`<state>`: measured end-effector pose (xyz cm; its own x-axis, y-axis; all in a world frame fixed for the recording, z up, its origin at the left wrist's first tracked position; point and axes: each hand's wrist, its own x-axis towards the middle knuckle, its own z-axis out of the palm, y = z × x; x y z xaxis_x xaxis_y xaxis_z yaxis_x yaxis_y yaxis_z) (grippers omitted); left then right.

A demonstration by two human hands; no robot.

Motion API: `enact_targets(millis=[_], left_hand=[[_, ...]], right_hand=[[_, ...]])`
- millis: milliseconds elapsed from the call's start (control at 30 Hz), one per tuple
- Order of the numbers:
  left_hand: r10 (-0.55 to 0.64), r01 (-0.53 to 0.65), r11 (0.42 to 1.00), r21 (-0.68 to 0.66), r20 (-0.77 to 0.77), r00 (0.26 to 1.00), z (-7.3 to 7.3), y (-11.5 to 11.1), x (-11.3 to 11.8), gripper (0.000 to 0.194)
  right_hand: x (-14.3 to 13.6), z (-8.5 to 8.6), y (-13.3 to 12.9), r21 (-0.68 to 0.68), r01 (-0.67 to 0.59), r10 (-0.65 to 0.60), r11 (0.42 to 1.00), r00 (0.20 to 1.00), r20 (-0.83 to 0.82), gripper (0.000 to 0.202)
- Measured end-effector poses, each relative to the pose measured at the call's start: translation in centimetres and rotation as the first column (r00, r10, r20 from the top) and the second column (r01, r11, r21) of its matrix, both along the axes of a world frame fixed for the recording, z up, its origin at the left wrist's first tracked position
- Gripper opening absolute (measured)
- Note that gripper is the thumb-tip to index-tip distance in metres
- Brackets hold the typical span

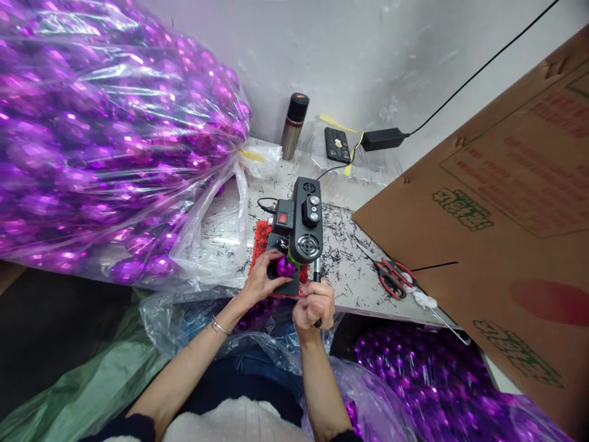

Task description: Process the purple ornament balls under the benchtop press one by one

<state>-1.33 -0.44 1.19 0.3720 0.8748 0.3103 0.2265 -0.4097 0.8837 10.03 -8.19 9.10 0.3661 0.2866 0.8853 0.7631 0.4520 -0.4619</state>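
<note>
A small black bench machine with round vents, knobs and a red switch stands on a red mat. Beneath its head sits a shiny purple faceted ball. My left hand grips this ball between thumb and fingers from the left side. On the right, my right hand is wrapped round the black grip of the machine's lever. The underside of the machine head and the ball's top are hidden from above.
A large clear bag of purple balls fills the left. At the back are a flask, a phone and a power adapter. Scissors lie by a cardboard box. More purple balls are below the table edge.
</note>
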Motion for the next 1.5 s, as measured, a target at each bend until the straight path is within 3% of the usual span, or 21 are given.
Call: enact_targets(millis=[600,800,900,1000,1133,1233,1300,1367,1400,1500], left_hand=[[0.002,-0.002,1.000,0.008,0.010,1.000,-0.2,0.3,0.2,0.058],[0.000,0.000,1.000,0.004,0.020,1.000,-0.3,0.5,0.4,0.059],[0.014,-0.014,1.000,0.010,0.012,1.000,-0.1,0.6,0.6,0.059],[0.012,-0.012,0.998,0.055,0.002,1.000,0.1,0.3,0.5,0.058],[-0.016,0.019,0.977,0.213,-0.018,1.000,0.2,-2.6,-1.2,0.051],[-0.061,0.093,0.937,0.338,-0.104,0.993,0.8,-5.6,-3.8,0.057],[-0.047,0.099,0.933,0.346,-0.155,0.987,1.6,-6.0,-5.6,0.066],[0.039,0.010,0.956,0.294,-0.160,0.986,2.6,-4.0,-7.0,0.062],[0.117,-0.076,0.965,0.252,-0.151,0.982,3.2,-2.1,-7.4,0.050],[0.341,-0.324,0.939,0.117,-0.177,0.923,4.7,6.2,-7.8,0.038]], right_hand=[[0.2,-1.8,0.6,0.053,-0.155,0.159,0.987,0.984,-0.082,0.036],[0.4,-2.6,0.6,0.038,-0.121,0.119,0.992,0.992,0.036,0.034],[0.3,-1.2,0.3,0.007,-0.078,0.078,0.997,0.997,-0.012,0.036],[0.2,2.1,-0.1,-0.084,-0.066,0.055,0.994,0.990,-0.133,0.037],[0.2,6.1,-0.3,-0.147,-0.098,0.069,0.984,0.978,-0.195,0.036],[0.2,6.0,-0.6,-0.141,-0.091,0.070,0.986,0.987,-0.148,0.037],[0.1,5.0,-0.7,-0.135,-0.072,0.056,0.988,0.991,-0.118,0.038],[-0.1,4.0,-0.9,-0.133,-0.057,0.041,0.989,0.992,-0.115,0.038],[-0.2,3.6,-0.9,-0.131,-0.051,0.035,0.990,0.992,-0.122,0.038],[-0.4,3.2,-0.8,-0.114,-0.054,0.038,0.992,0.989,-0.141,0.038]])
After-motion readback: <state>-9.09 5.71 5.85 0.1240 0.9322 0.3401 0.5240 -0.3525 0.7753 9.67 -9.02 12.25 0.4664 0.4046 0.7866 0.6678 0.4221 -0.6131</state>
